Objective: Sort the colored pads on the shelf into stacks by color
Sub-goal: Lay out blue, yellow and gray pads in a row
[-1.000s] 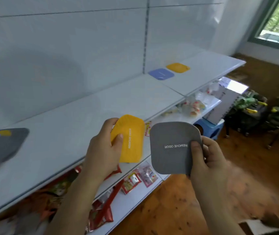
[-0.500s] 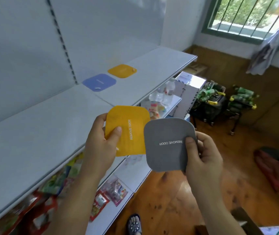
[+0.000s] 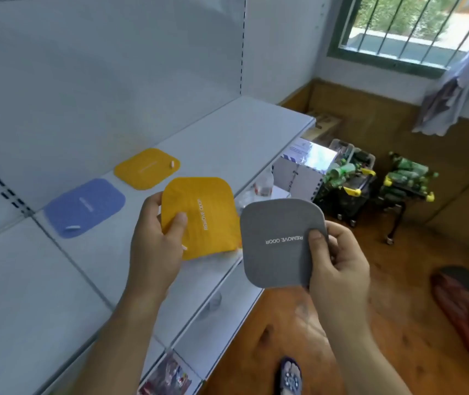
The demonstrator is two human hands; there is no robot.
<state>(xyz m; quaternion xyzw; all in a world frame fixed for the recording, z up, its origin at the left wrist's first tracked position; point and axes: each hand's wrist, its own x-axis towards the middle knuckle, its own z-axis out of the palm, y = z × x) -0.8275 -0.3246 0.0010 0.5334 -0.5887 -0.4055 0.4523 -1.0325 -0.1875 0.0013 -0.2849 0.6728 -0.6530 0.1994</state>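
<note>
My left hand (image 3: 153, 246) pinches a yellow pad (image 3: 207, 212) by its left edge, thumb on top, above the front of the white shelf (image 3: 56, 280). My right hand (image 3: 336, 269) pinches a grey pad (image 3: 278, 240) printed "REMOVE ODOR" by its right edge, out past the shelf's front edge. Two more pads lie flat on the shelf farther back: a blue pad (image 3: 85, 206) and, to its right, a second yellow pad (image 3: 146, 168).
Lower shelves (image 3: 227, 306) hold snack packets and a plastic bottle (image 3: 264, 183). Right of the shelf end stand a white box (image 3: 298, 169) and black crates of green bottles (image 3: 350, 178). A red object (image 3: 467, 306) lies on the wooden floor; my sandalled foot (image 3: 291, 374) shows below.
The view has swung right along the shelf, bringing the blue and yellow pads on it much closer. Both hands keep the same hold on their pads.
</note>
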